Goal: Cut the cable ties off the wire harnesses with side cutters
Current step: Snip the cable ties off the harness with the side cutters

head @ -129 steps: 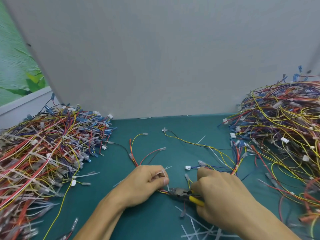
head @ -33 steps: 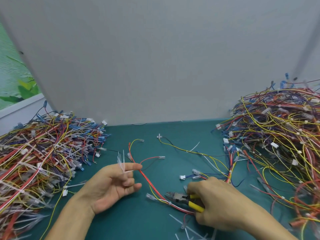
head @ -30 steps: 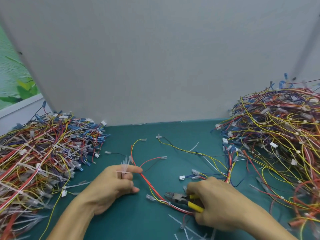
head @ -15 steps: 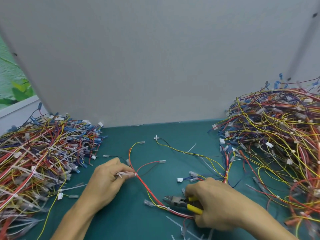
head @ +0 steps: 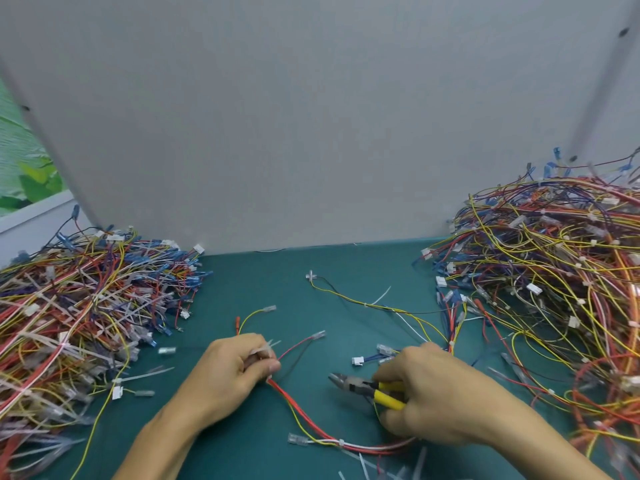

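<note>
We reckon the harness (head: 281, 393) limp and light, best held beside a tie (head: 341, 443): left hand (head: 239, 368) fingers pinch it, right hand (head: 426, 400) fingers grip cutters (head: 360, 388).

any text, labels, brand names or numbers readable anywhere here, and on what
No text can be read.
Side cutters in the right hand: no brand or number shows on the yellow handles.
White connectors: any marks too small and blurred to read.
Wire harness in the left hand: no tag.
Grey panel: blank.
</note>
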